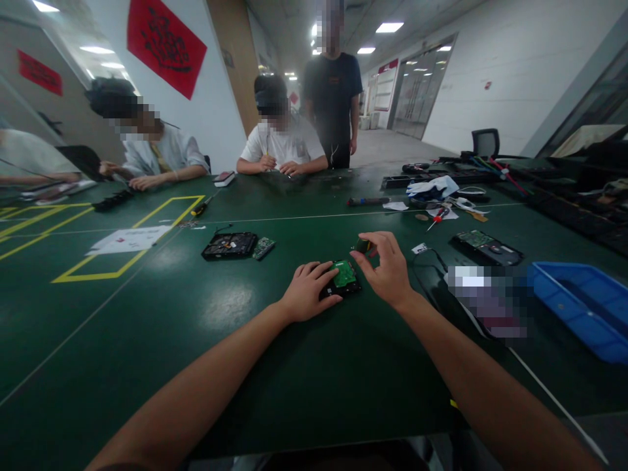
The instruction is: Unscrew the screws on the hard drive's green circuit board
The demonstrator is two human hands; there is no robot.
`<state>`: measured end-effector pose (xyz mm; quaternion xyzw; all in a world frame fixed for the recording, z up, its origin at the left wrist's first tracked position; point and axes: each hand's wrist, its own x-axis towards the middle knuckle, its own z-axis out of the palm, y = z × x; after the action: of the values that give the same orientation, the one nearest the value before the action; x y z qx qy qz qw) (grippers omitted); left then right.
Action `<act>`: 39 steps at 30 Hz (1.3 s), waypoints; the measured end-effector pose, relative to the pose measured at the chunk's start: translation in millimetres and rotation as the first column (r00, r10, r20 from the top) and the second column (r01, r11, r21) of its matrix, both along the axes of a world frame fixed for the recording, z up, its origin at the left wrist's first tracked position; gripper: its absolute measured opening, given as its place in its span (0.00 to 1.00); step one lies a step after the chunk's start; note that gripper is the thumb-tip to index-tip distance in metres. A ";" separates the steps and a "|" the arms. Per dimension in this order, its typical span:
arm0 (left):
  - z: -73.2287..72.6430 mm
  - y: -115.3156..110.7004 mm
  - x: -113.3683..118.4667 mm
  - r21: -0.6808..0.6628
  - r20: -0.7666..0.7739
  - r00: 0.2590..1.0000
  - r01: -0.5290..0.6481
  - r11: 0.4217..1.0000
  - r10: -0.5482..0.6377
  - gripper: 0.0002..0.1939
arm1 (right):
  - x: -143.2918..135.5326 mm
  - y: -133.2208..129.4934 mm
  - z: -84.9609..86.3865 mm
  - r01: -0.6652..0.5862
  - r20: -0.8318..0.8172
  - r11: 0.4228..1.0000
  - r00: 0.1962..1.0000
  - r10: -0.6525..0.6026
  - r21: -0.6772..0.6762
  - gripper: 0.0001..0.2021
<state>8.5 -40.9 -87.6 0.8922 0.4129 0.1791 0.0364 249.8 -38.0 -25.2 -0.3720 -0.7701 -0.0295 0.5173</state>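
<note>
A hard drive [345, 277] with a green circuit board facing up lies on the green table in front of me. My left hand [310, 290] rests over its left side, fingers across the top and thumb along the near edge, holding it against the table. Just above the drive's right far corner, my right hand [386, 267] pinches a short dark-green handle [362, 245], which looks like a screwdriver's. Its shaft and tip cannot be made out.
Left of the drive lie an opened drive case [229, 246] and a loose circuit board [263, 248]. To the right are another hard drive [485, 247], a phone [485, 304] with a cable, a blue tray [581, 307] and a red screwdriver [438, 218]. Several people are across the table.
</note>
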 end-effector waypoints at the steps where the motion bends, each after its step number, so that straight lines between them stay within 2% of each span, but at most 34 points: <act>1: -0.1 0.1 0.0 -0.001 -0.003 1.000 -0.001 1.000 0.001 0.38 | 0.3 0.3 0.1 0.000 -0.003 1.000 1.000 0.000 0.002 0.18; 15: 0.6 0.0 0.3 0.002 -0.004 1.000 -0.004 1.000 0.004 0.38 | -3.4 -1.1 -1.5 -0.020 -0.009 1.000 1.000 0.020 -0.021 0.19; 22: -0.8 0.1 -0.1 0.009 -0.010 1.000 -0.005 1.000 0.006 0.38 | -1.8 0.8 -4.0 0.024 -0.004 1.000 1.000 -0.024 0.007 0.20; 29: 0.3 0.1 -0.2 -0.006 0.001 1.000 -0.003 1.000 0.003 0.39 | -3.3 -1.2 -1.9 -0.059 0.003 0.998 0.998 0.059 -0.028 0.21; 34: 0.3 0.7 -0.5 -0.017 0.009 1.000 -0.005 1.000 0.005 0.39 | -2.1 0.3 -3.2 -0.003 -0.005 1.000 1.000 0.003 -0.019 0.20; 39: 1.1 -0.2 0.0 -0.019 0.014 1.000 -0.002 1.000 0.002 0.39 | -1.4 1.4 -3.4 -0.041 0.017 0.999 0.999 0.042 -0.021 0.22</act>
<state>8.5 -41.2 -86.4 0.8901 0.4155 0.1812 0.0476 248.4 -36.6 -28.6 -0.3610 -0.7824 -0.0141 0.5073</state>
